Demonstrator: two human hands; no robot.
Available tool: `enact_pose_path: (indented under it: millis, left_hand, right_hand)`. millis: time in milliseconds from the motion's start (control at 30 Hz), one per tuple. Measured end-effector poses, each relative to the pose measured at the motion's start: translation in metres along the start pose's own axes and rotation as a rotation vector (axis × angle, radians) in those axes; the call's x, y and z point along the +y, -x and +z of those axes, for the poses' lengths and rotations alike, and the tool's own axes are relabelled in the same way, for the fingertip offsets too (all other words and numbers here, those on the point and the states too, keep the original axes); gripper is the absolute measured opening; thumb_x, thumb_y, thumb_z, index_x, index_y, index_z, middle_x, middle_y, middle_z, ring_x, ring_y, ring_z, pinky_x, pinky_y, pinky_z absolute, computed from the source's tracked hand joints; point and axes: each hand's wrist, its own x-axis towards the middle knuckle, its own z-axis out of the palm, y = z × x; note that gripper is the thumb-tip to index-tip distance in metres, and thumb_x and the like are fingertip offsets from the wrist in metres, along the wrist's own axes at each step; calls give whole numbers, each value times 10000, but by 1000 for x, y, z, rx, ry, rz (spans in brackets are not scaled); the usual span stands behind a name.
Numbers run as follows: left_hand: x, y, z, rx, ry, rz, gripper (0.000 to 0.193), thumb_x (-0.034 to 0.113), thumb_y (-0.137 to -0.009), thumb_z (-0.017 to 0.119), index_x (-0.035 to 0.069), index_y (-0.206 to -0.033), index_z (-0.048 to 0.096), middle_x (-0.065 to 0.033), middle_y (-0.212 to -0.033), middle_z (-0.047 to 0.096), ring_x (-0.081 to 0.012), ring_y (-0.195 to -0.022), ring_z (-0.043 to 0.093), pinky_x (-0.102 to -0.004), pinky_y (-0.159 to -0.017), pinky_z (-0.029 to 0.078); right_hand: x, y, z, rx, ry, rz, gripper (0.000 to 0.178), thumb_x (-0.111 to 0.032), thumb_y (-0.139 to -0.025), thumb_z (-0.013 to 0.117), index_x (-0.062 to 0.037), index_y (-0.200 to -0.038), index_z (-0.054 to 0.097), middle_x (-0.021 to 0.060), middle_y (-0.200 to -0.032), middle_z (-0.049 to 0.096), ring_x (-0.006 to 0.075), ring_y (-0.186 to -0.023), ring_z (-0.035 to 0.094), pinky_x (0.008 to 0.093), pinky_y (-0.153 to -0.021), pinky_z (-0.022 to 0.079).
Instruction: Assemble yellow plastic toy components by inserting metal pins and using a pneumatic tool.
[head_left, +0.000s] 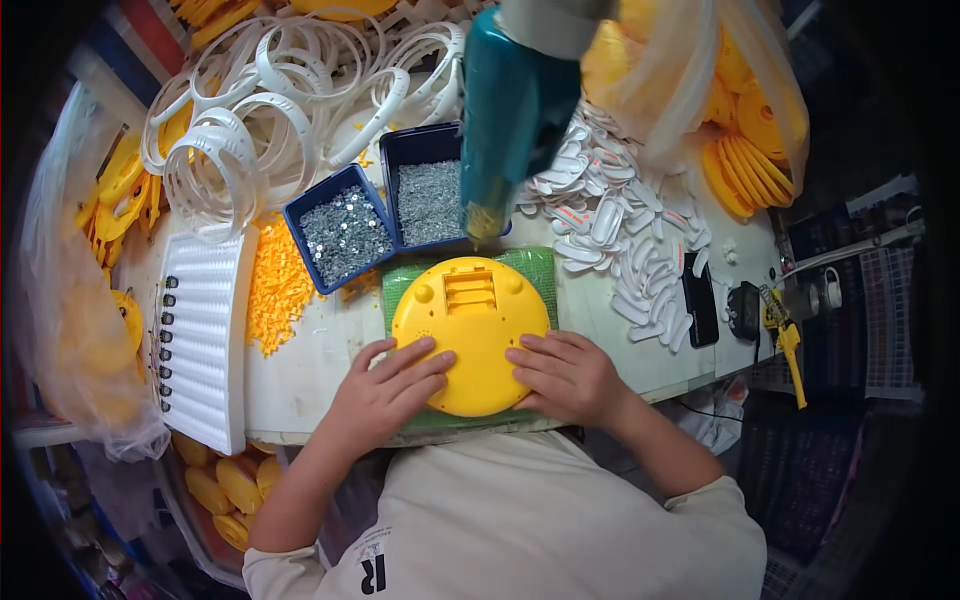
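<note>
A round yellow plastic housing (470,365) lies back side up on a green mat (540,270), its battery compartment at the far edge. My left hand (388,390) grips its left side, fingers across the top. On the opposite side my right hand (572,378) grips the rim, fingertips on the surface and thumb low at the edge. Above and beyond the housing hangs a teal power screwdriver (520,95), its tip end close to the far edge of the mat. Neither hand touches it.
Two blue bins (388,262) of small metal parts stand beyond the mat. Orange pieces (275,285) and a white ridged tray (205,330) lie left, white rings (290,120) behind. To the right are white plastic pieces (640,250), a black phone (700,300) and a yellow-handled tool (788,350).
</note>
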Motion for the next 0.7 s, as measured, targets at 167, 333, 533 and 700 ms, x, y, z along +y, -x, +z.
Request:
enact_pose_path:
  millis: [167, 333, 533, 700]
  left_hand:
    - [1, 7, 11, 44, 15, -29, 335, 172, -844, 764, 138, -1166, 676, 13, -1445, 676, -209, -1388, 599, -463, -1125, 424]
    - [10, 7, 17, 102, -10, -26, 385, 194, -815, 826, 128, -1163, 675, -3, -1426, 687, -222, -1366, 616, -465, -1117, 427]
    - [12, 0, 2, 342, 294, -188, 496, 260, -903, 821, 69, -1314, 619, -155, -1386, 667, -323, -1276, 650, -463, -1117, 441]
    - [26, -31, 2, 568, 1055, -398, 615, 421, -1028, 661, 26, -1464, 484, -187, -1460, 590, -308, -1317, 606, -461, -1155, 421]
  right_hand:
    - [15, -9, 6, 85, -153, 163, 264, -83, -840, 760, -61, -1102, 732, 113, -1116, 774, 287, -1046, 753, 411, -869, 591]
    - [75, -82, 9, 251, -38, 247, 288, -45, -822, 775, -32, -1102, 711, 186, -969, 738, 389, -854, 728, 415, -770, 595]
    - [92, -88, 30, 606, -409, 320, 374, 36, -944, 703, -5, -1301, 600, 120, -1226, 691, 239, -1107, 686, 373, -949, 587]
    - [23, -71, 6, 739, 39, 114, 256, 117, -811, 588, -33, -1018, 597, 172, -1211, 640, 372, -1076, 646, 465, -966, 541]
